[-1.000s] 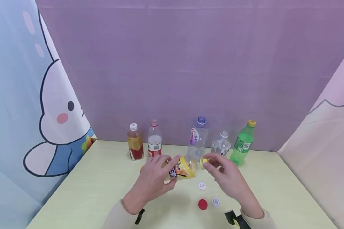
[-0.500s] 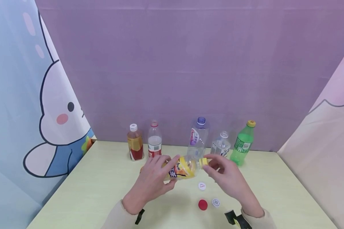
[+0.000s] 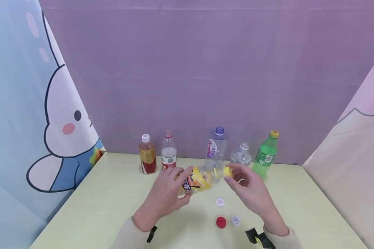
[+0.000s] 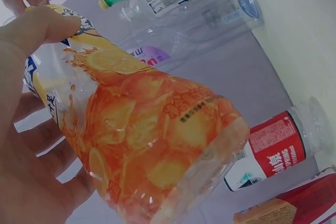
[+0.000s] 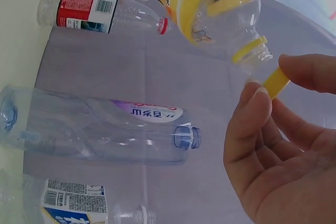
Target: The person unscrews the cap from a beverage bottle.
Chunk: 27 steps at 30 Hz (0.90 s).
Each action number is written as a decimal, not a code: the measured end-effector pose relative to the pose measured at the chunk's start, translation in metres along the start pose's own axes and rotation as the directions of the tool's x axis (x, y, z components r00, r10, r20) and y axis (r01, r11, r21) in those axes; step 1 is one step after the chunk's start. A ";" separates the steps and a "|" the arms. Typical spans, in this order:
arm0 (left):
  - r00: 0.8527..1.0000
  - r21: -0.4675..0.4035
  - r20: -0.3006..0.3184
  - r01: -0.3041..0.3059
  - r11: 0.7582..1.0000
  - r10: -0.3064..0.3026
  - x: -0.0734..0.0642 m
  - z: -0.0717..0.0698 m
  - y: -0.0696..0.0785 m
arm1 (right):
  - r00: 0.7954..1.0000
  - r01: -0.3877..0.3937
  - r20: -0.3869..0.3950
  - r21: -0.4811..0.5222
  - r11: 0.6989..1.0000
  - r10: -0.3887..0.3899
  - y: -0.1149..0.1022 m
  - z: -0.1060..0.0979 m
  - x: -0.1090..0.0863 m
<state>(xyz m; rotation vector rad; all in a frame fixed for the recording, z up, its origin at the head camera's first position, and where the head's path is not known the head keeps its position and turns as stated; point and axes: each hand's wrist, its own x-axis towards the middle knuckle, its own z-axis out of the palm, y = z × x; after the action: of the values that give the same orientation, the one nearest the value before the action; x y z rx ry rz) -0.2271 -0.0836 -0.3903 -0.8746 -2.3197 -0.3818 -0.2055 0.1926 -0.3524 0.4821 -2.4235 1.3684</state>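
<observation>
A clear bottle [image 3: 198, 180] with a yellow and orange label lies tilted in my left hand [image 3: 165, 193], its neck toward the right. In the left wrist view, thumb and fingers wrap round the label of this bottle [image 4: 142, 114]. My right hand [image 3: 252, 190] pinches a yellow cap [image 3: 227, 172] between thumb and fingertips. The right wrist view shows the cap [image 5: 275, 82] apart from the bottle's bare threaded mouth, with a small gap between them. A yellow ring stays round the neck.
Behind the hands stand an amber bottle [image 3: 148, 155], a red-labelled bottle [image 3: 169, 152], a tall clear bottle [image 3: 216, 148], a smaller clear bottle [image 3: 241, 157] and a green bottle [image 3: 265, 155]. Two white caps [image 3: 220, 202] and a red cap [image 3: 221, 222] lie on the table [image 3: 90, 207].
The yellow cap has come off the bottle's mouth and moved slightly right with my right hand. My left hand keeps its hold on the bottle, whose neck now tips up a little.
</observation>
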 end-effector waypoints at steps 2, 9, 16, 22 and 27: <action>1.000 -0.003 -0.013 0.000 1.000 -0.001 0.000 0.001 -0.002 | 1.000 0.011 -0.020 -0.021 1.000 -0.011 0.004 0.000 0.000; 0.998 -0.018 -0.063 0.000 1.000 -0.001 0.001 0.003 -0.007 | 1.000 0.000 0.008 -0.089 0.996 0.000 0.022 0.010 0.000; 0.994 -0.017 -0.105 -0.006 1.000 0.004 0.001 0.004 -0.009 | 0.994 -0.038 0.094 -0.110 0.993 0.049 0.033 0.021 -0.005; 0.986 -0.042 -0.167 -0.014 0.999 0.007 0.004 0.008 -0.013 | 0.983 -0.025 0.176 -0.179 0.984 0.057 0.041 0.030 -0.006; 0.982 -0.144 -0.173 0.048 0.988 -0.073 0.003 0.012 -0.016 | 0.970 0.001 0.238 -0.219 0.976 0.052 0.046 0.039 -0.007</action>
<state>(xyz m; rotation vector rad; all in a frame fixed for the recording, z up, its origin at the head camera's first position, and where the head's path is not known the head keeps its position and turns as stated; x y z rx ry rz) -0.2446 -0.0881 -0.3982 -0.8017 -2.1783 -0.6288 -0.2236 0.1821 -0.4098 0.5928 -2.7454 1.0882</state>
